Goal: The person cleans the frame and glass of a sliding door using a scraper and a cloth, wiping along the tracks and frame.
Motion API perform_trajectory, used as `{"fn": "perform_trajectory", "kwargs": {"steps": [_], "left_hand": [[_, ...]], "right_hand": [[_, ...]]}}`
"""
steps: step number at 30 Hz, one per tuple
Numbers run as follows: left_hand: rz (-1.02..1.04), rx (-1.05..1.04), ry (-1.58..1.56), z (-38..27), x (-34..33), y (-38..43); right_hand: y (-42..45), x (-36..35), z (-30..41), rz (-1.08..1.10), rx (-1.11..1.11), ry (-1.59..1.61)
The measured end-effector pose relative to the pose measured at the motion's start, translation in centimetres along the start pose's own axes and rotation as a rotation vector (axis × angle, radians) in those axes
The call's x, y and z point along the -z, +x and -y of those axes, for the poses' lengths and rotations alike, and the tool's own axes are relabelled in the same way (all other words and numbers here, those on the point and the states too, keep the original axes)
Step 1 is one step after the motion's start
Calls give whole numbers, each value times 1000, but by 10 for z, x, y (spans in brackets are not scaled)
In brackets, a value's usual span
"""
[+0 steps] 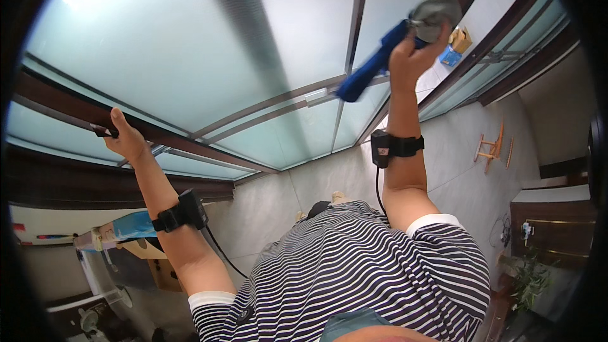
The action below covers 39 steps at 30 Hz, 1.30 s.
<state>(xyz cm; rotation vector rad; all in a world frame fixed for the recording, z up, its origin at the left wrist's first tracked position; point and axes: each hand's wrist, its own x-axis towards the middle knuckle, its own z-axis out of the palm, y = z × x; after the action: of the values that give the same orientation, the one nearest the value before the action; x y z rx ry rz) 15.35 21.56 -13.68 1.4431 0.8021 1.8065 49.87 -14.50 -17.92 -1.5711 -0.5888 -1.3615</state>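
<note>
My right hand (418, 54) is raised before a sliding door with frosted glass panels (213, 47). It grips a crumpled grey cloth (436, 14), and a blue cloth (373, 64) hangs down from the same grip. Both cloths are slightly blurred, and whether they touch the glass cannot be told. On the left, my left hand (126, 137) holds the dark brown door frame (71, 97), thumb up. A small dark piece (103, 130), perhaps a handle, shows at its fingers, which are partly hidden.
At the right, a wooden stool (491, 147) lies on the grey tiled floor (451, 161). A cardboard box (460, 39) and a blue box (450, 56) show beyond the doorway. A dark cabinet (551, 232) and a plant (529, 280) stand lower right. Open cartons (142, 249) are lower left.
</note>
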Motion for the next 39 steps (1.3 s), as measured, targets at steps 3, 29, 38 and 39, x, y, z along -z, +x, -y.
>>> {"fn": "perform_trajectory", "kwargs": {"steps": [3,29,38,39], "left_hand": [[-29,-23,-23,2,1,0],[-46,-106,-145,12,-3,2],[-17,-46,-79,11,-3,4],[-15,-49,-91,9,-4,4]], "right_hand": [[-26,-8,3,-1,-37,-7],[-61,7,11,113,-30,-84],[-132,-32,138,455,582,178],[-111,-41,151,419,670,166]]}}
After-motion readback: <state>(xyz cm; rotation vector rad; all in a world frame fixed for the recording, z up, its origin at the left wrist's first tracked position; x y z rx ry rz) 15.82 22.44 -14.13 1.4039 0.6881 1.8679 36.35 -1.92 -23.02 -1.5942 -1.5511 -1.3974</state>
